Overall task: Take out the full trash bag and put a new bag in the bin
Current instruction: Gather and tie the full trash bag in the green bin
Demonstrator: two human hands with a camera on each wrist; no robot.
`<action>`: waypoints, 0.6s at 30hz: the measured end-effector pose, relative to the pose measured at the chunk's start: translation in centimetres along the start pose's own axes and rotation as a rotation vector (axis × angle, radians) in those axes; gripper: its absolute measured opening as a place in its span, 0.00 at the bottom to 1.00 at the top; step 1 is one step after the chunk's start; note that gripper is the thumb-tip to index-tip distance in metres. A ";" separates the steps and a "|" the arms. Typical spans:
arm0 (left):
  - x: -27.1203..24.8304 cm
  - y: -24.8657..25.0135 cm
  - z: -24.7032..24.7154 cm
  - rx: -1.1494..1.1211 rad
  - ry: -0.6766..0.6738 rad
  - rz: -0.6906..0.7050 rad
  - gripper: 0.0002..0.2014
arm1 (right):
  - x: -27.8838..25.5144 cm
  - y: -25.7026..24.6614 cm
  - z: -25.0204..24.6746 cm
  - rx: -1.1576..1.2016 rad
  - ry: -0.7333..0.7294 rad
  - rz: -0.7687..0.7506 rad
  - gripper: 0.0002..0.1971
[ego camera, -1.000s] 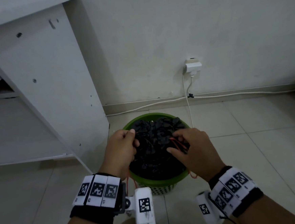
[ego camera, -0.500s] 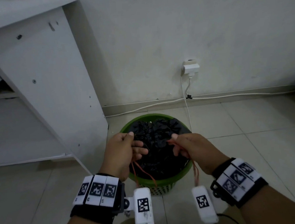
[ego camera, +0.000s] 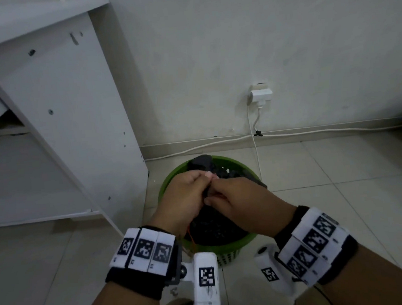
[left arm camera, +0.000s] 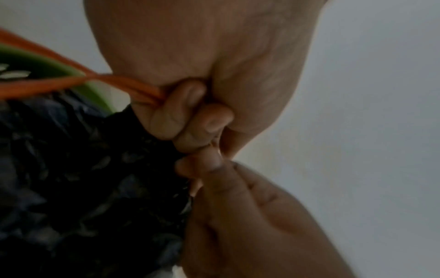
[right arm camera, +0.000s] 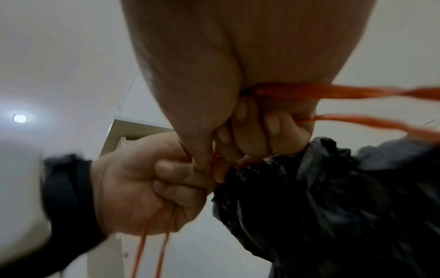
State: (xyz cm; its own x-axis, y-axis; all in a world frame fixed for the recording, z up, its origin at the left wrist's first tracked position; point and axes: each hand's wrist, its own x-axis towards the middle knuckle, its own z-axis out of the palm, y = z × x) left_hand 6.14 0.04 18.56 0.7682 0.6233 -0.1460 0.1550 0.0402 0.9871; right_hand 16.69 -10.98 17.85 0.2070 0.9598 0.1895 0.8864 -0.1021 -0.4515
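Two hands meet over the middle of the green bin, which stands on the floor tiles close to the wall and just beside the white cabinet. Your left hand is curled tight around a length of orange drawstring, and your right hand is likewise fisted around its own length of string, with the knuckles of both pressed together. Between them the mouth of the black trash bag is bunched into a narrow neck; the bag itself still sits inside the bin.

This looks like the closing step: the mouth is cinched, and the strings appear ready to be crossed and knotted, though no knot can be made out. The next move likely calls for tying off while keeping tension, then lifting straight up so the bag clears the rim without snagging.

Both wrists are angled inward and slightly down, forearms converging from the near side of the bin.
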 end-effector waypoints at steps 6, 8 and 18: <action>-1.4 0.4 -0.6 0.146 -0.077 0.193 0.26 | 0.1 -0.3 -3.4 0.100 0.106 0.019 0.08; -1.5 0.4 -0.6 0.183 -0.118 0.282 0.21 | 0.4 -0.1 -3.8 0.190 0.199 0.033 0.09; -0.6 -1.2 -1.1 0.453 0.052 0.549 0.03 | 0.8 0.7 -1.3 0.489 0.222 0.157 0.12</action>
State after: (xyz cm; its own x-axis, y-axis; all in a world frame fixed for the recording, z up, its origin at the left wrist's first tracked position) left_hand 4.83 0.47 17.53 0.7803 0.4976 0.3788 0.0057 -0.6114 0.7913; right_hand 18.03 -10.65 18.80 0.4504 0.8592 0.2426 0.5535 -0.0555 -0.8310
